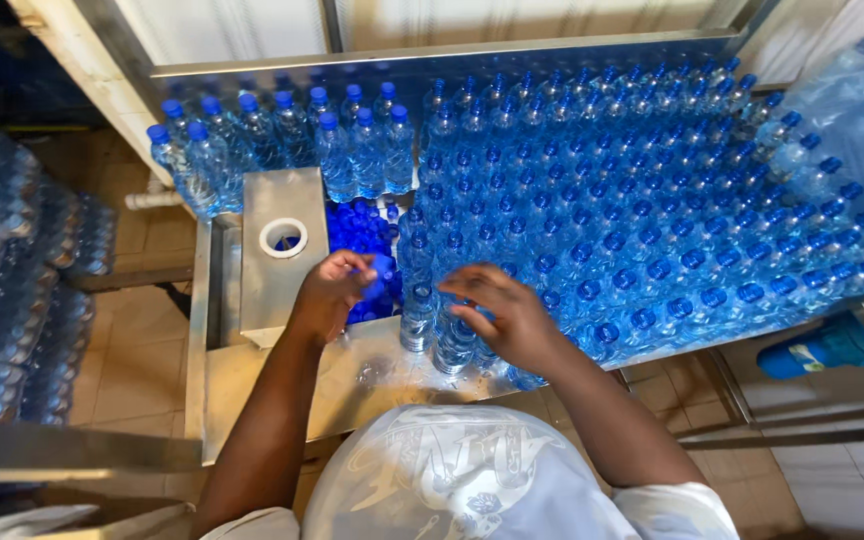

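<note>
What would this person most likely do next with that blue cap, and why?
Probably set the blue cap held in the left hand onto the uncapped bottle just beside it, while the right hand rests on the neighbouring bottles; most other bottles already wear caps.

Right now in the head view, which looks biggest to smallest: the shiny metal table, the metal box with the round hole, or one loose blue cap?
1. The shiny steel table, by far the largest.
2. The steel box with a white-rimmed round hole.
3. One loose blue plastic cap, tiny.
All stand at a similar distance, so the order is safe.

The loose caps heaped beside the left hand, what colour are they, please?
Blue; the loose caps show best in the head view.
</note>
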